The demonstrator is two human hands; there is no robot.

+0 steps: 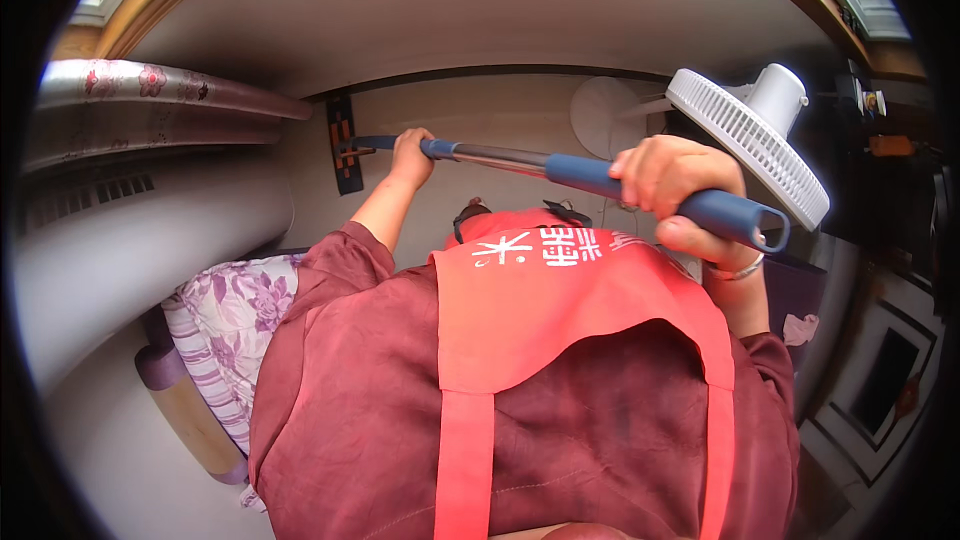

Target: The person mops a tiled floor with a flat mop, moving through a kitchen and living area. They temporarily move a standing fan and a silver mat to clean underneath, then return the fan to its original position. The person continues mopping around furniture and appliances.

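A flat mop with a blue and metal pole (501,156) slants across the view. Its dark, narrow head (345,146) lies at the upper left, at the foot of the pale wall. My left hand (412,156) grips the lower blue part of the pole. Around the blue foam-like grip near the pole's top end, at the right, my right hand (679,195) is closed. A bracelet circles the right wrist. The underside of the mop head is hidden.
Just beyond my right hand stands a white electric fan (750,142) with a round base (607,118). A tall white appliance (150,240) and a bed with floral bedding (247,307) are at the left. Dark furniture (847,195) lines the right.
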